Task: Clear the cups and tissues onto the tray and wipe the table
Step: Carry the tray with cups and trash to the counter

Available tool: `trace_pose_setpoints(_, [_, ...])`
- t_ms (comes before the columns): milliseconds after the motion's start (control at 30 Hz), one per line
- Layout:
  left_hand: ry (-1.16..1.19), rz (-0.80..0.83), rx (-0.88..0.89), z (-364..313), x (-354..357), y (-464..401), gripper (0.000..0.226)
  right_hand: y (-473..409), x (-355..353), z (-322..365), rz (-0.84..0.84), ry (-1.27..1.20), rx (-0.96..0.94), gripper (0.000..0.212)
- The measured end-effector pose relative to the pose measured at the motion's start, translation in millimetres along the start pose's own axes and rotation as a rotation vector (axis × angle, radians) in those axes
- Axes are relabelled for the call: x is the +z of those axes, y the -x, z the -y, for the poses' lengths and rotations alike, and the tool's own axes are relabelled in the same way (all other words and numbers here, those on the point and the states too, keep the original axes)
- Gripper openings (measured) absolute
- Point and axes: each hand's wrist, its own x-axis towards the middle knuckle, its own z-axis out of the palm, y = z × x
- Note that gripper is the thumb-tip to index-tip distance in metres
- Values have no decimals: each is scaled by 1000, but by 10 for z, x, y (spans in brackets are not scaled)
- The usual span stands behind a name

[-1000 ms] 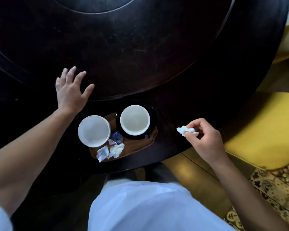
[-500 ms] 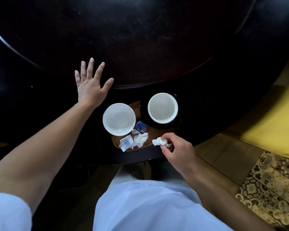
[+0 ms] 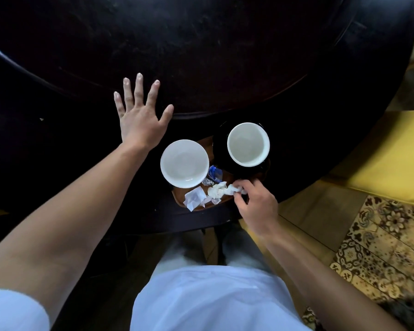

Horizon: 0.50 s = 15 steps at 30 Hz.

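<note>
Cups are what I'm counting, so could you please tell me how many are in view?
2. One white cup sits at the wooden tray's left end; the other cup stands on a dark saucer to its right. None seems hidden.

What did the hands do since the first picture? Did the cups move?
The right hand carried a crumpled tissue from out at the right over to the tray, beside the other tissues; its fingers still touch it. The left hand stayed flat on the table. Both cups stayed put.
</note>
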Motion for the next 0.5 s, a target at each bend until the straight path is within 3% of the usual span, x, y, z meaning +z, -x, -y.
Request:
trace_pose_setpoints(333, [41,38,12,17,-21,-48,76,164,-45,-84,-65,-43,-60,34])
trace_pose_setpoints(400, [221,39,3,23,-152,-74,78,197,-153,-136,-83,-113,-59,31])
trace_pose_setpoints(500, [666,-115,-44,128,-401,79,74,98,-347,-319,-157,-203,-1,31])
